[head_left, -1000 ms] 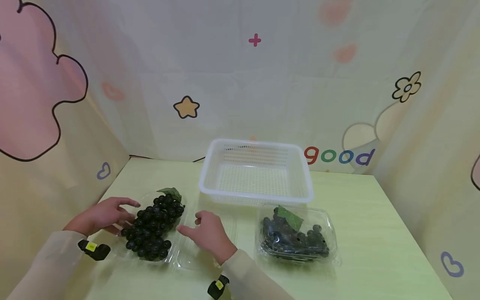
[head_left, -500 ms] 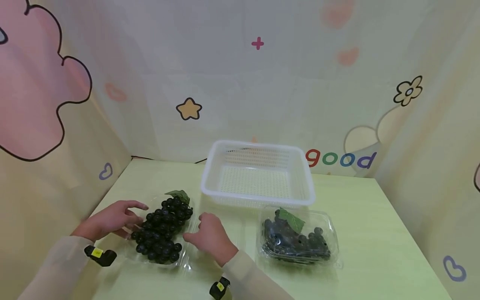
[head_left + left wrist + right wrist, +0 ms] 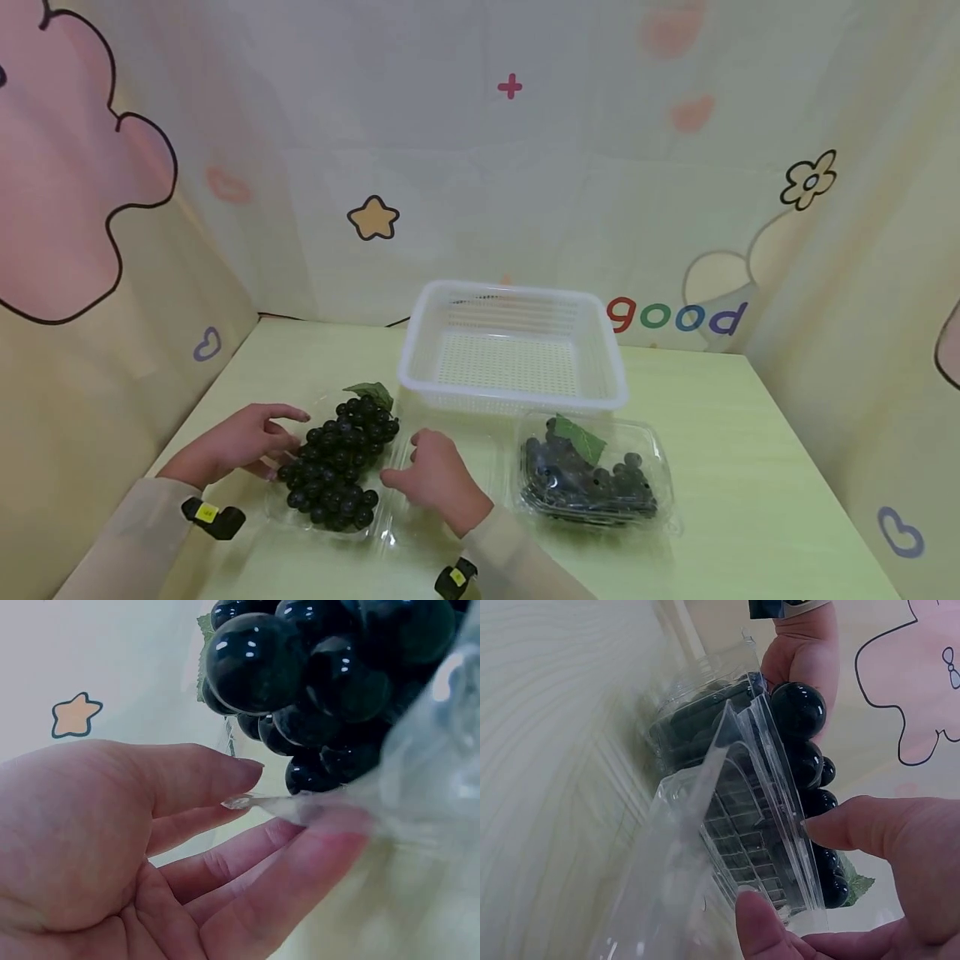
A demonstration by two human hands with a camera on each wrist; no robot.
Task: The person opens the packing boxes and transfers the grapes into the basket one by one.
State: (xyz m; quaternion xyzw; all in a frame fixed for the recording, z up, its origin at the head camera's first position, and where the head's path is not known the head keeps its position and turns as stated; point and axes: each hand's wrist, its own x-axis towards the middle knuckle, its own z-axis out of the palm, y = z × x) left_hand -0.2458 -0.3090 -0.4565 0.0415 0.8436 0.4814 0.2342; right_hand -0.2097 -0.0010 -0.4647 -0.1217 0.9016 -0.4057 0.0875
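Note:
A bunch of dark grapes (image 3: 337,467) with a green leaf (image 3: 375,394) lies in an opened clear plastic clamshell box (image 3: 382,527) at the left of the head view. At the box's left side, my left hand (image 3: 243,442) pinches the thin clear rim between thumb and fingers, the grapes just beyond in the left wrist view. My right hand (image 3: 438,479) holds the opposite side. In the right wrist view its thumb (image 3: 851,825) lies on the rim beside the grapes, with a fingertip (image 3: 757,919) against the ribbed outer wall. The transparent lid spreads beneath this hand.
Behind the hands a white perforated basket (image 3: 512,392) stands against the printed backdrop. To the right sits a second clear box (image 3: 652,446), closed over dark grapes (image 3: 562,471) and a leaf. Cloth walls border the pale table (image 3: 735,483) at the back and both sides.
Both hands have shifted to the right, carrying the opened box of grapes with them. The basket and closed box have stayed in place; the head view wavers slightly.

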